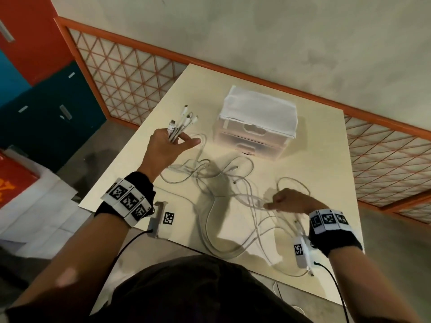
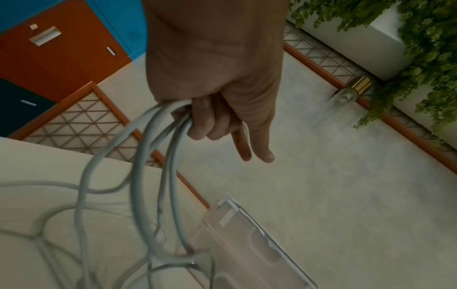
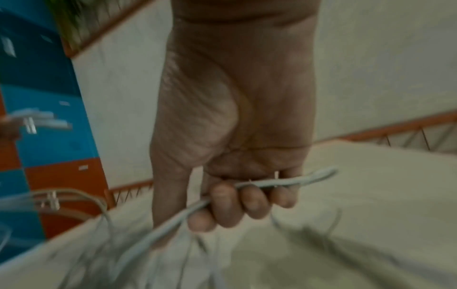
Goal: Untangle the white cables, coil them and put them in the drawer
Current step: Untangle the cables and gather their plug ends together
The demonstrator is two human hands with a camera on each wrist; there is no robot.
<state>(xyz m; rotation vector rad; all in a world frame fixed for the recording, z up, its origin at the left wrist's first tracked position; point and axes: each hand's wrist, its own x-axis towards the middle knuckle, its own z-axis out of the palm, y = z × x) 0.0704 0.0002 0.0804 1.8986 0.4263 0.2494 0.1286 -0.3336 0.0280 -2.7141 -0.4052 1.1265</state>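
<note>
Left hand (image 1: 166, 148) is raised over the desk (image 1: 314, 159), left of the drawer unit (image 1: 254, 136) — fingers (image 2: 201, 125) curled round a bunch of white cables (image 1: 224, 183), plug ends (image 1: 184, 120) sticking up out of the fist, index finger and thumb stretched out. The strands drop from that hand to the desk and run into the loose tangle lying in front of the drawer unit. Right hand (image 1: 289, 200) sits low at the tangle's near right side, fingers (image 3: 225, 199) closed round a single strand; wrist view is blurred. Drawer unit is clear plastic, two drawers, both shut, a white cloth (image 1: 258, 110) draped over its top. Cables well apart from the drawers — none inside.
</note>
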